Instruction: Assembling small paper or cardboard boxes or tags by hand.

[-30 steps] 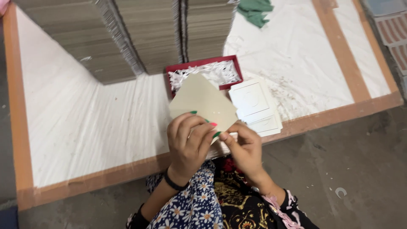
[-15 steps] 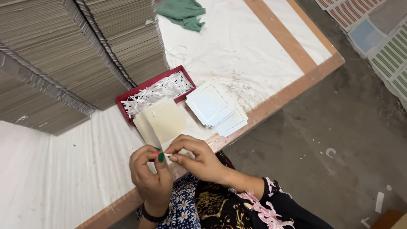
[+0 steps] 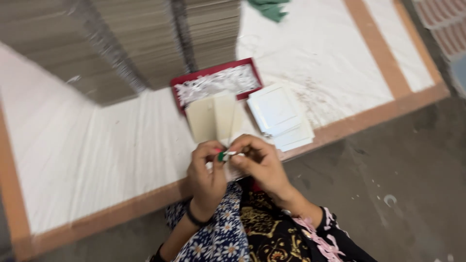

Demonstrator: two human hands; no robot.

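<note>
Pinching a small white strip (image 3: 232, 154) together in both grips, left hand (image 3: 206, 172) and right hand (image 3: 259, 162), above the white tabletop (image 3: 97, 155) edged in orange, beige card (image 3: 213, 119) just beyond, red tray (image 3: 216, 82), cardboard stacks (image 3: 145, 39), grey concrete floor (image 3: 388, 170)

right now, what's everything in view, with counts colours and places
folded card: one, beige, standing open just beyond the hands
small strip: one, white, pinched between both hands
tray of shredded paper: one, red with white shreds, behind the card
square cards: small stack, white, right of the card
cardboard stacks: several, brown, far left
cloth: one, green, top edge
board: one, white with orange border
left hand: green nail, dark wristband
right hand: beside the left
</note>
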